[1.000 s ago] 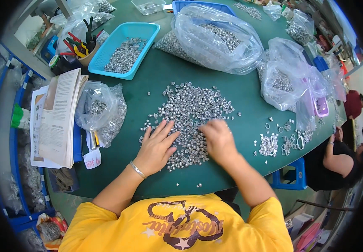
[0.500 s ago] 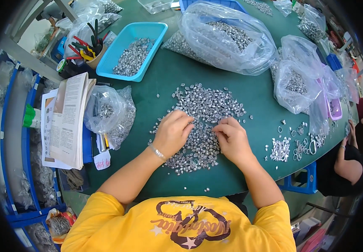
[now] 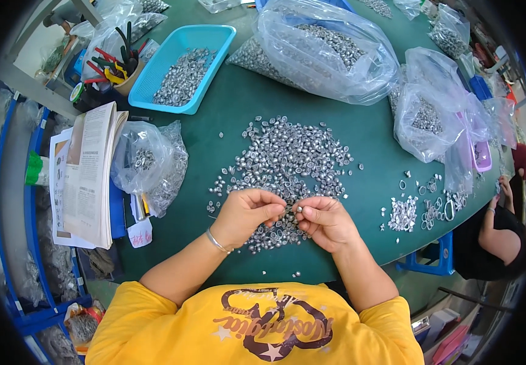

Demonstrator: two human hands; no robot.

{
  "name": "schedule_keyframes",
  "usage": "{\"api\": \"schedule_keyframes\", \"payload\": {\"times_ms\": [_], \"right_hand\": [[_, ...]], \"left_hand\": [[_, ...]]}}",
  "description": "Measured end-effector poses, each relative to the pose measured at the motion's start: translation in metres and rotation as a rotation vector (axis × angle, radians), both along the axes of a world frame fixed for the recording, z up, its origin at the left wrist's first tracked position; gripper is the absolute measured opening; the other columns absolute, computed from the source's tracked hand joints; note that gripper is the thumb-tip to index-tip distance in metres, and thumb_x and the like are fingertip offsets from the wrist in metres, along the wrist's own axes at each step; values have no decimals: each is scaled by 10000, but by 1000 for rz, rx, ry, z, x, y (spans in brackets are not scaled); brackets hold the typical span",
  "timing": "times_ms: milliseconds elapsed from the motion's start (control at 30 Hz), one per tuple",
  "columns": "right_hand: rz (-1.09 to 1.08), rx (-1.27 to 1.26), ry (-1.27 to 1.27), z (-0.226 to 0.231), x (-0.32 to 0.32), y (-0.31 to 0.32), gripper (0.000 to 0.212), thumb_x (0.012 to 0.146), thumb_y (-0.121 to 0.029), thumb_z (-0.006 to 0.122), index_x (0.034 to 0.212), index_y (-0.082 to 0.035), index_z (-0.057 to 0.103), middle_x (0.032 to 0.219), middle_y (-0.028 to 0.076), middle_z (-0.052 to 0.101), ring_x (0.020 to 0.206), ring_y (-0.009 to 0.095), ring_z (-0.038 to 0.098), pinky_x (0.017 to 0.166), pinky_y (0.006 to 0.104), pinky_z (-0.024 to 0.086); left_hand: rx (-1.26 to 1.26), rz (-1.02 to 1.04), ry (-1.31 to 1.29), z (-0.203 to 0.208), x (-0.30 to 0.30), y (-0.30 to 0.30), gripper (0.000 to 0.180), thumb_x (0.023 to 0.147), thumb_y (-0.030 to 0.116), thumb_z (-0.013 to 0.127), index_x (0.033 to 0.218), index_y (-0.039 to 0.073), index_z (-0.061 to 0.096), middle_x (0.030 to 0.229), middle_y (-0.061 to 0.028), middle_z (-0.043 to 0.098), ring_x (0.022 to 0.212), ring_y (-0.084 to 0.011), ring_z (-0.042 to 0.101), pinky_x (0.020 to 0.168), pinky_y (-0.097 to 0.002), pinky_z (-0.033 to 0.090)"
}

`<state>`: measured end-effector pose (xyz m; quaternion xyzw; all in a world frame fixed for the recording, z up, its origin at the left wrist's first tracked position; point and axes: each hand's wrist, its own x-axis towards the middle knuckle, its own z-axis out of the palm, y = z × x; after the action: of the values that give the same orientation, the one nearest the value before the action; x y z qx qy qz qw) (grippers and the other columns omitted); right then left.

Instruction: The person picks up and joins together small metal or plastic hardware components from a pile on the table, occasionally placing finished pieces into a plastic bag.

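Green table, crowded workshop, blue shelving down the left side. Small silver metal piece pinched at right hand fingertips, raised just above the near edge of the heap, directly ahead of the chest. Left hand just beside it, fingers curled shut, fingertips pointing right toward the piece; something between them too, too small to tell. Fingertips of both hands nearly touching, gap between them right over the piece. Piece too tiny to read any long axis. Right hand nearer, already gripping; left hand a short way off to the left.

Under and beyond both hands: heap of loose silver pieces spread across the table middle, widest on the far side, a few strays on the near side by the chest. Nothing blocking between hands and heap.

Farther out: blue tray part full of same pieces, far left. Large clear bag of pieces, far centre. Smaller bags far right. Small crumpled bag left, touching an open booklet. Cup of hand tools far left corner. Rings and small sorted clump right, well apart from the hands. Another person's hand at the right rim.
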<state>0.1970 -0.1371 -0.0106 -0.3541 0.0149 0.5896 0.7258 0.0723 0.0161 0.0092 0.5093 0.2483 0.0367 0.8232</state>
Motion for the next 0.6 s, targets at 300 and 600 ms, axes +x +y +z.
{"api": "schedule_keyframes", "payload": {"times_ms": [300, 600], "right_hand": [[22, 116, 106, 2, -14, 4, 130, 792, 34, 588, 919, 17, 608, 882, 142, 638, 783, 199, 637, 702, 294, 542], [8, 171, 164, 0, -14, 2, 141, 792, 60, 567, 924, 10, 572, 910, 152, 622, 805, 223, 633, 719, 302, 543]], "left_hand": [[-686, 4, -161, -14, -16, -6, 93, 848, 35, 556, 933, 9, 586, 848, -91, 625, 732, -151, 625, 683, -251, 536], [-698, 16, -163, -10, -23, -5, 147, 822, -34, 542, 955, -1, 596, 918, -103, 610, 825, -188, 618, 728, -264, 520]]}}
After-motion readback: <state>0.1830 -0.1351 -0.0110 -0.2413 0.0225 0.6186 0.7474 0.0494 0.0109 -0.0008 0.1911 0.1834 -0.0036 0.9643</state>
